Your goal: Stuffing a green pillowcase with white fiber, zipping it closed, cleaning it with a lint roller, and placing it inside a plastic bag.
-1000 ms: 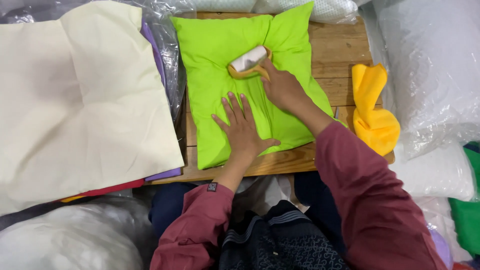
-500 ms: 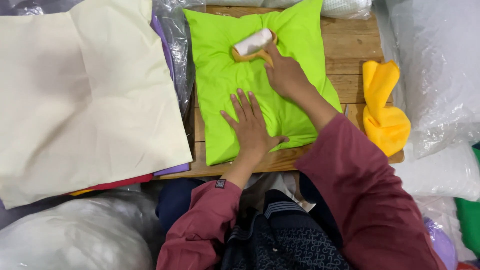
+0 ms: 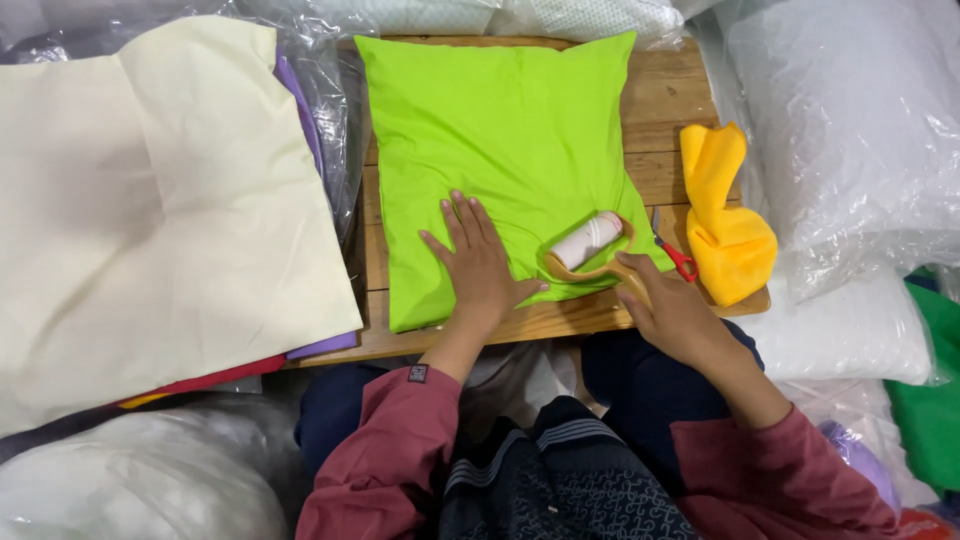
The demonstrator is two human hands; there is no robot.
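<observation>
green cushion (image 3: 510, 150) flat on table | white lint roller (image 3: 588, 241) lying on its near-right corner

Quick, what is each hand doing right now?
Left hand: open, flat on the green pillow.
Right hand: closed on the lint roller handle.

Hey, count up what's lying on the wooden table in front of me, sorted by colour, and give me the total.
On the wooden table:
Lime green: 1, the cushion, under the left hand
White: 1, the lint roller, held by the right hand
Yellow: 1, the folded cloth
Red: 1, the red-handled scissors
Total: 4
</observation>
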